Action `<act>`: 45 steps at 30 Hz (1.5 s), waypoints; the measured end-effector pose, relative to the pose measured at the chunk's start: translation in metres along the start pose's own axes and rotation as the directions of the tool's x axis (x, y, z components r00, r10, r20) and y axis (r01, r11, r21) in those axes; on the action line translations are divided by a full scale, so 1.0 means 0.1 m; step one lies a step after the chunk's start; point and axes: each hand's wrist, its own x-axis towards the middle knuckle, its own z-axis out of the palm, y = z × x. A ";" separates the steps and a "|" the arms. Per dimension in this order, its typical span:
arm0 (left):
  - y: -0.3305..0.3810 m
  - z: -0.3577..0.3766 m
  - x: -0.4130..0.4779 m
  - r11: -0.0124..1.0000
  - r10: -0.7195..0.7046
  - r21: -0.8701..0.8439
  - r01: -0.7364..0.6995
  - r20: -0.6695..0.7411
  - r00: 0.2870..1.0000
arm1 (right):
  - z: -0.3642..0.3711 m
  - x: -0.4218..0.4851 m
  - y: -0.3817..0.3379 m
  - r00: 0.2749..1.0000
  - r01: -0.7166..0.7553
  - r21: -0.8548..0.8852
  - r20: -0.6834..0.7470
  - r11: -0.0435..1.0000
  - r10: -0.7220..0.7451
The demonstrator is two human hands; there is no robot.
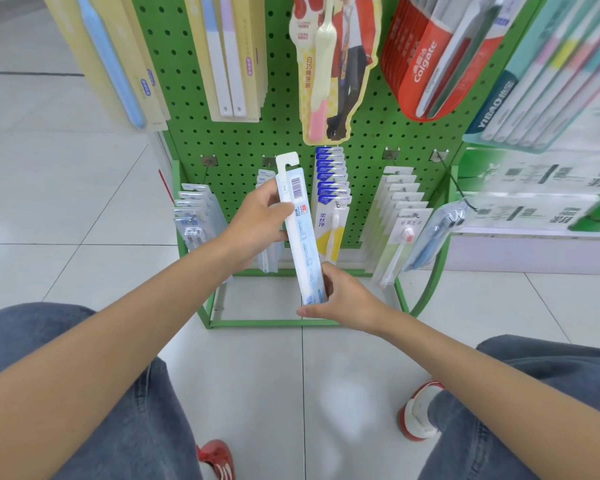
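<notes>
Two hands are closed on one packaged toothbrush (303, 237), held nearly upright in front of the green pegboard rack (243, 140). Its upper half is gripped by the left hand (257, 220), its bottom end pinched by the right hand (343, 299). It is judged light, thin and easily bent, best taken by its card edges.

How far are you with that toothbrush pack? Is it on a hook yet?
Not yet. Done: other packs hang in rows on the green pegboard. In hand: the left hand grips the toothbrush pack near its top, and the right hand holds its bottom end. Left: its hang tab sits on no hook, so it probably has yet to be slid onto one.
</notes>
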 end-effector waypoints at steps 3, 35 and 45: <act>-0.04 -0.01 0.04 0.999 0.037 -0.026 -0.038 -0.043 0.998 | 0.00 0.03 0.00 1.000 0.004 -0.008 -0.006 1.000 -0.004; -0.09 0.00 0.06 0.981 -0.056 -0.173 0.088 0.182 0.982 | -0.50 0.24 -0.82 0.865 0.272 0.221 -0.484 0.936 -0.137; -0.06 -0.01 0.04 0.940 -0.084 -0.314 0.133 0.165 0.983 | -0.27 0.29 -0.77 0.858 0.230 -0.251 -0.403 0.940 -0.318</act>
